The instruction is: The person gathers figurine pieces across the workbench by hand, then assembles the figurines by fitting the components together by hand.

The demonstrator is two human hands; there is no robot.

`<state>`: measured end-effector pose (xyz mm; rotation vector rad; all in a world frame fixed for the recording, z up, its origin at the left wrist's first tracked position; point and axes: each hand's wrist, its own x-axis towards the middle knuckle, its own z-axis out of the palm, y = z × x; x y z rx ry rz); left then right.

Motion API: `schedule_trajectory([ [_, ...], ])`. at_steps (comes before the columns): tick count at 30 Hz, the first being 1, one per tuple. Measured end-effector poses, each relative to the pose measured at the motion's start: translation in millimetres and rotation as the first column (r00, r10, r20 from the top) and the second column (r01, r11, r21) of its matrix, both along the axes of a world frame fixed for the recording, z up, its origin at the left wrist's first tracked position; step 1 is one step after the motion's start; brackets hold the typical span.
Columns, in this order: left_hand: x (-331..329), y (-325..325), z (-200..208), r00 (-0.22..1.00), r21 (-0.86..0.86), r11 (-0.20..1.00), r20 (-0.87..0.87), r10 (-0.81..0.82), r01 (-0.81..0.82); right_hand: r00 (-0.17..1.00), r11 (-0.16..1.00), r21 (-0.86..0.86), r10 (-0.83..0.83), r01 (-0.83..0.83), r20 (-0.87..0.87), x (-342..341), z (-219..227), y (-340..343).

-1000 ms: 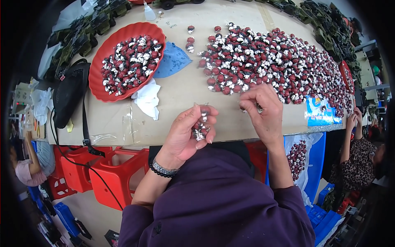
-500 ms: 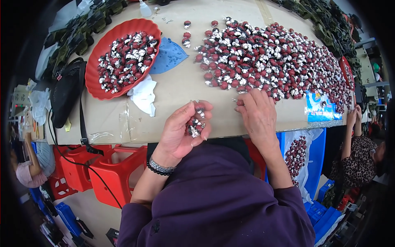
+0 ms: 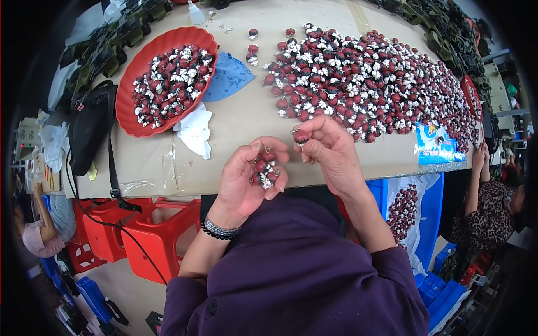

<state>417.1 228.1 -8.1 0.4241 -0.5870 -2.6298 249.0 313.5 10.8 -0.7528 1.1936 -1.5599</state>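
My left hand (image 3: 241, 176) is cupped around several small figurine charms (image 3: 265, 171), dark red, black and white, each with a tiny metal ring. Between thumb and fingertips, my right hand (image 3: 336, 154) pinches a single figurine charm (image 3: 301, 138) just beside the left fingers. Its red round part faces up and the white part hangs below. A wide heap of the same charms (image 3: 358, 84) covers the table to the right. More charms (image 3: 171, 84) lie in a red scalloped bowl (image 3: 130, 120) at the left.
A blue cloth (image 3: 230, 77) and white tissue (image 3: 195, 131) lie beside the bowl. Near the heap is a blue packet (image 3: 440, 147). Red stools (image 3: 157, 246) and a blue crate (image 3: 431, 224) stand below the table edge (image 3: 314, 180). Other people sit at both sides.
My right hand has lifted a charm from the heap's near edge and brought it left, close to my left hand. The left hand keeps its charms and has barely moved.
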Motion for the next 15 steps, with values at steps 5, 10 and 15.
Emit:
schedule_trajectory([
  [5,-3,7,6,0.991,-0.116,0.99,0.095,0.093,-0.082,0.995,0.996,0.069,0.057,-0.063,0.081,5,4,1],
  [10,-8,11,9,0.981,-0.193,0.972,0.11,0.159,-0.136,0.995,0.999,0.027,0.036,-0.039,0.094,10,2,0],
  [15,-9,15,8,0.98,-0.212,0.971,0.142,0.14,-0.108,0.997,0.999,0.001,0.034,-0.034,0.074,16,5,3],
])
